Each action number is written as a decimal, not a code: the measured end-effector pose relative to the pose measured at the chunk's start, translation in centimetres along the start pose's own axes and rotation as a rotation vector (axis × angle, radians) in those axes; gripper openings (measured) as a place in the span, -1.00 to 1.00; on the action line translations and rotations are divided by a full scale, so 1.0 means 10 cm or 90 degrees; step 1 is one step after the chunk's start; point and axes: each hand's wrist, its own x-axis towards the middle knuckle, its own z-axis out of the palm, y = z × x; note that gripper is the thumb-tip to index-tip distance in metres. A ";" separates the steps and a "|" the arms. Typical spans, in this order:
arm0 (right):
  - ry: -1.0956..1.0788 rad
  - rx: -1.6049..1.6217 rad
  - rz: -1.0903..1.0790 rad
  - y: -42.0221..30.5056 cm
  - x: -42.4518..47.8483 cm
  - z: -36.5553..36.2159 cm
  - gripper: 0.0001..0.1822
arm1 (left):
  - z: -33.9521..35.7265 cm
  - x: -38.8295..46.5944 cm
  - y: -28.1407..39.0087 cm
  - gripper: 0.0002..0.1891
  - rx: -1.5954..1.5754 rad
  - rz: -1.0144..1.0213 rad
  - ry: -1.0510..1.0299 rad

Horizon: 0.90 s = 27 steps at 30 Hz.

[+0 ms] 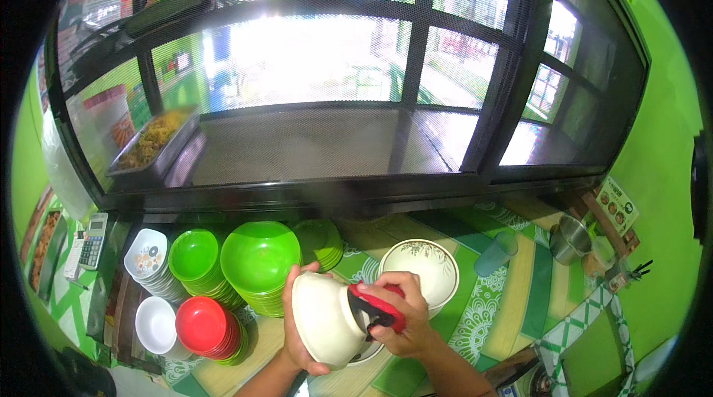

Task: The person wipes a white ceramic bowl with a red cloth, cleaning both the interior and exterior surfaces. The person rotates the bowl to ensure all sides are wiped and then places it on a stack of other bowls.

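Observation:
My left hand [295, 324] grips a cream bowl [326, 319] by its rim, tilted on its side with the base turned to the right. A red and black cloth [384, 308] is bunched in my right hand [409, 310], pressed against the bowl's foot. Just behind my right hand, cream bowls with a brown leaf pattern [418, 263] stand on the table. Under the held bowl, the rim of another bowl [367, 354] shows; the rest of it is hidden.
Stacks of green bowls [260, 258], red bowls [201, 325] and white bowls [156, 325] stand left on the patterned tablecloth [473, 313]. A blue tumbler [496, 254] and a metal pot [570, 239] are at right. A framed mesh screen [312, 196] borders the back. A calculator [93, 241] lies far left.

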 end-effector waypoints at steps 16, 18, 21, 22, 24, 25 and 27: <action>-0.070 -0.035 -0.075 0.01 0.00 0.18 -0.16 | 0.10 0.07 0.16 0.64 -0.168 -0.122 0.084; -0.072 -0.033 -0.067 0.02 0.01 0.19 -0.18 | 0.08 0.09 0.17 0.62 -0.166 -0.132 0.071; -0.079 -0.028 -0.053 0.00 0.01 0.17 -0.24 | 0.07 0.09 0.19 0.61 -0.158 -0.141 0.059; -0.082 -0.018 -0.035 0.00 0.01 0.16 -0.26 | 0.08 0.08 0.18 0.61 -0.152 -0.145 0.060; -0.087 0.004 0.000 -0.01 -0.03 0.17 -0.30 | 0.10 0.08 0.17 0.62 -0.135 -0.154 0.065; -0.078 0.021 0.010 -0.01 -0.04 0.17 -0.32 | 0.10 0.07 0.17 0.63 -0.124 -0.155 0.067; -0.059 0.055 0.029 0.02 -0.06 0.20 -0.35 | 0.09 0.06 0.15 0.64 -0.100 -0.152 0.067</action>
